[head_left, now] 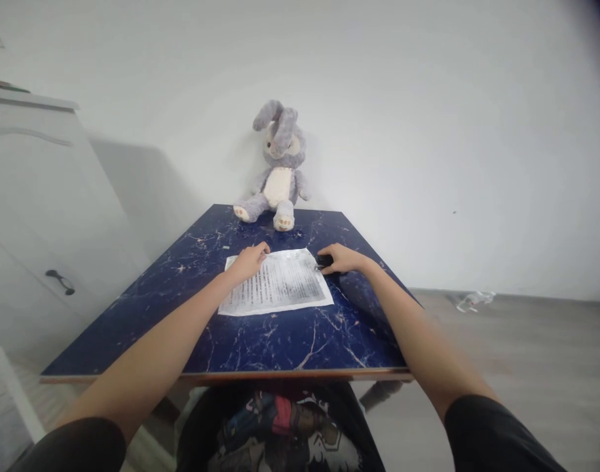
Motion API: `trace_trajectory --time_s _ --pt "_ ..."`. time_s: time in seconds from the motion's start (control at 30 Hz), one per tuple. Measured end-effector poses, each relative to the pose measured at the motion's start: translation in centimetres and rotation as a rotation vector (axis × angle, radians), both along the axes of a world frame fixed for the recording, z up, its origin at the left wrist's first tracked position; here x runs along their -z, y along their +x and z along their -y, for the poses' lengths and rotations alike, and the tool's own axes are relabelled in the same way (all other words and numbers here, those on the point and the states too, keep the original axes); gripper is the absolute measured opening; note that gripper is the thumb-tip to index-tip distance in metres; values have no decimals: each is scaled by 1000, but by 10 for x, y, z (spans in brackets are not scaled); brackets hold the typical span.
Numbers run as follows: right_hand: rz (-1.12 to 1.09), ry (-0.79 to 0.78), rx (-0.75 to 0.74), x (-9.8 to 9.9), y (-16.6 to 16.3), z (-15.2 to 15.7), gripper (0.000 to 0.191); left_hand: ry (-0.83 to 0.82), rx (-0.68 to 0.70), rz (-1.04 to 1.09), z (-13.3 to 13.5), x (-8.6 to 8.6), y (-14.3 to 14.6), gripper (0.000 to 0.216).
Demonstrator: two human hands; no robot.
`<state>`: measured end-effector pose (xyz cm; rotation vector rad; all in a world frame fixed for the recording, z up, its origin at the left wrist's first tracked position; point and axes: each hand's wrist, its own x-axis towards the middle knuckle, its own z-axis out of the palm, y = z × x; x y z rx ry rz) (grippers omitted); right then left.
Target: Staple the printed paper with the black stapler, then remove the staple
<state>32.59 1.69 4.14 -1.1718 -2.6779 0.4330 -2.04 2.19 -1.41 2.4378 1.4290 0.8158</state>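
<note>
A printed sheet of paper [280, 283] lies flat on a dark blue marbled table [261, 341]. My left hand [248, 261] rests on the sheet's far left corner, fingers lying flat and together. My right hand [340, 257] sits at the sheet's far right corner, its fingers curled round a small black object [323, 261] that touches the paper's edge. I cannot make out what that object is.
A grey plush rabbit [279, 172] sits at the table's far edge against the white wall. A white cabinet [35, 216] with a dark handle stands to the left. Crumpled clear plastic [469, 300] lies on the grey floor at the right.
</note>
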Motion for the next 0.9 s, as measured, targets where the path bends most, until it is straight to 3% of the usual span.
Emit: trace_trajectory --time_s 0.23,0.4,0.6,0.9 --pt "-106 7 -14 3 -8 2 35 -1 25 0 1 0 3 22" --pt "-167 161 156 9 -26 6 49 3 2 17 2 1 3 24" --pt "100 238 206 18 -48 18 41 6 -24 46 -1 6 2 24" --pt "22 215 244 18 -43 14 42 -8 -34 30 0 6 7 27"
